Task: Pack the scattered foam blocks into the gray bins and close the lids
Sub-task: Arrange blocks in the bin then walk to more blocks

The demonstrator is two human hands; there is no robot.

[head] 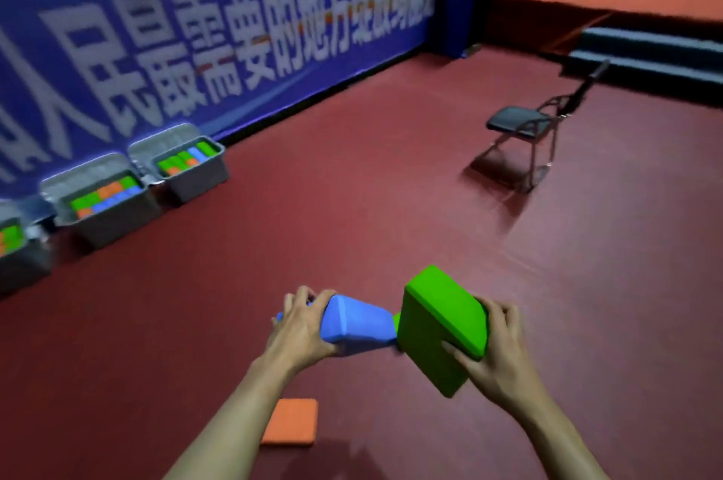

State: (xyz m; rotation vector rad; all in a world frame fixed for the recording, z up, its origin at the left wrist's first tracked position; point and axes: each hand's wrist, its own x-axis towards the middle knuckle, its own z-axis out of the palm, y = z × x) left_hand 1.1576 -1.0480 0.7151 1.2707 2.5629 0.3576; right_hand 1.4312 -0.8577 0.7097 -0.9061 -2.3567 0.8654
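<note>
Blue block [358, 321] in left grip [303, 327]

Red floor [391, 186]: orange block [291, 421], gray bins [109, 202], chair [540, 127].

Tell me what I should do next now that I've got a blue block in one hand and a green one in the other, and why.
Probably carry both to the open gray bins by the blue banner. Your left hand grips the blue block and your right hand grips the green block, so neither is free for the orange block on the floor; the bin lids stand open.
</note>
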